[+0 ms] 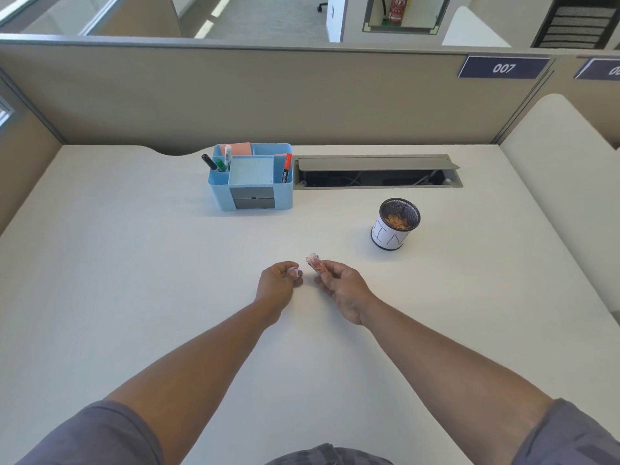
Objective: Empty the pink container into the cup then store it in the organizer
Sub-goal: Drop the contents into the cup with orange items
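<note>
Cap off, pour pending
Your right hand [339, 283] grips the pink container [316, 264], left hand [280, 280] pinches its cap [295, 272]; tilting before reaching the cup [396, 224], right of centre, spills contents

**Bright, even light; wide-angle bend at the edges**

You work under soft, diffuse overhead light, with no glare on the white desk [134, 263]. Faint shadows sit under your forearms and toward 6 o'clock of the organizer [250, 177]. The partition [235, 95] bows at 9 and 3 o'clock. Focus stays fairly sharp, softening slightly at the corners.
</note>
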The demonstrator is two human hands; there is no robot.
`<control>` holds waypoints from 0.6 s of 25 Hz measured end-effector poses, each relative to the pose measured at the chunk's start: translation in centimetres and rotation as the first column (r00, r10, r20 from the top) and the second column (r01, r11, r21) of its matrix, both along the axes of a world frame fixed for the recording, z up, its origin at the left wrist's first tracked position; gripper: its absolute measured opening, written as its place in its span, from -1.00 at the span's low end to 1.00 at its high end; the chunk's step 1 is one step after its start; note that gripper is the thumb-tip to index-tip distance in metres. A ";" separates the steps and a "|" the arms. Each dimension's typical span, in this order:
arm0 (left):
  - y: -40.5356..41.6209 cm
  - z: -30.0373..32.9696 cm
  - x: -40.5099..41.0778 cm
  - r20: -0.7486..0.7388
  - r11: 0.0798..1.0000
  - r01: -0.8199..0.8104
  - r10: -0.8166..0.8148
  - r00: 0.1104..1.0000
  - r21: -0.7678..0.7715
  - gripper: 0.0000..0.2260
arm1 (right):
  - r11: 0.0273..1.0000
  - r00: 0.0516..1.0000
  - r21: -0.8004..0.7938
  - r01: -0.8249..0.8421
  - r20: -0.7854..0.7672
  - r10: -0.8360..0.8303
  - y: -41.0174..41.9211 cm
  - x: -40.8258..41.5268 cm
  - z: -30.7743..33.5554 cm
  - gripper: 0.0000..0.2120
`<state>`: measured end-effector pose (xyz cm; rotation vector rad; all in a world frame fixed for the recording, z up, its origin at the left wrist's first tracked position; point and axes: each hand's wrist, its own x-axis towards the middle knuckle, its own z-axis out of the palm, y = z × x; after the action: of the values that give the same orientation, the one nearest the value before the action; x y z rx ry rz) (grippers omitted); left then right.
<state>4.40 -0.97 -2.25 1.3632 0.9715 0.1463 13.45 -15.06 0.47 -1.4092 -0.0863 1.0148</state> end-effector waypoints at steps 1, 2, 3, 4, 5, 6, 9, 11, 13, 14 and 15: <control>-0.1 0.1 0.1 -0.001 1.000 0.006 -0.006 1.000 0.006 -0.87 | 0.999 0.998 0.029 0.037 -0.045 -0.036 -0.1 -0.1 0.1 -0.73; -0.2 0.3 0.1 -0.001 1.000 0.012 -0.012 1.000 0.012 -0.88 | 0.996 0.994 0.055 0.073 -0.086 -0.068 -0.3 -0.1 0.2 -0.77; -0.3 0.3 0.1 0.003 1.000 0.015 -0.015 1.000 0.015 -0.89 | 0.992 0.989 0.072 0.105 -0.114 -0.096 -0.6 -0.2 0.2 -0.80; -0.4 0.4 0.1 0.009 1.000 0.013 -0.013 1.000 0.014 -0.89 | 0.988 0.984 0.082 0.130 -0.132 -0.119 -0.8 -0.2 0.2 -0.82; -0.4 0.4 0.1 0.017 1.000 0.008 -0.009 1.000 0.013 -0.90 | 0.985 0.980 0.085 0.150 -0.145 -0.137 -0.9 -0.2 0.3 -0.84; -0.5 0.4 0.1 0.021 1.000 0.008 -0.008 1.000 0.013 -0.89 | 0.982 0.976 0.083 0.170 -0.155 -0.156 -1.1 -0.2 0.5 -0.84; -0.8 0.5 0.3 0.019 1.000 0.009 -0.009 1.000 0.018 -0.89 | 0.970 0.969 0.102 0.219 -0.137 -0.204 -1.4 0.1 0.9 -0.85; -1.1 0.5 0.6 0.025 1.000 0.018 -0.018 1.000 0.007 -0.90 | 0.959 0.967 0.135 0.251 -0.079 -0.242 -1.5 0.4 1.6 -0.88; -1.5 0.5 1.0 0.041 0.999 0.032 -0.031 0.999 -0.005 -0.89 | 0.944 0.954 0.153 0.292 0.020 -0.298 -1.6 1.1 2.7 -0.88; -1.7 0.5 1.2 0.044 0.999 0.041 -0.041 0.998 -0.003 -0.89 | 0.937 0.940 0.153 0.314 0.090 -0.329 -1.7 1.5 3.4 -0.83; -1.9 0.6 1.5 0.045 0.999 0.052 -0.052 0.998 0.001 -0.88 | 0.928 0.917 0.143 0.344 0.163 -0.365 -1.9 2.1 4.0 -0.77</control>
<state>5.91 -2.91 -1.65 1.3786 0.8977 0.1365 15.54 -16.96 4.43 -1.3542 -0.0223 0.5663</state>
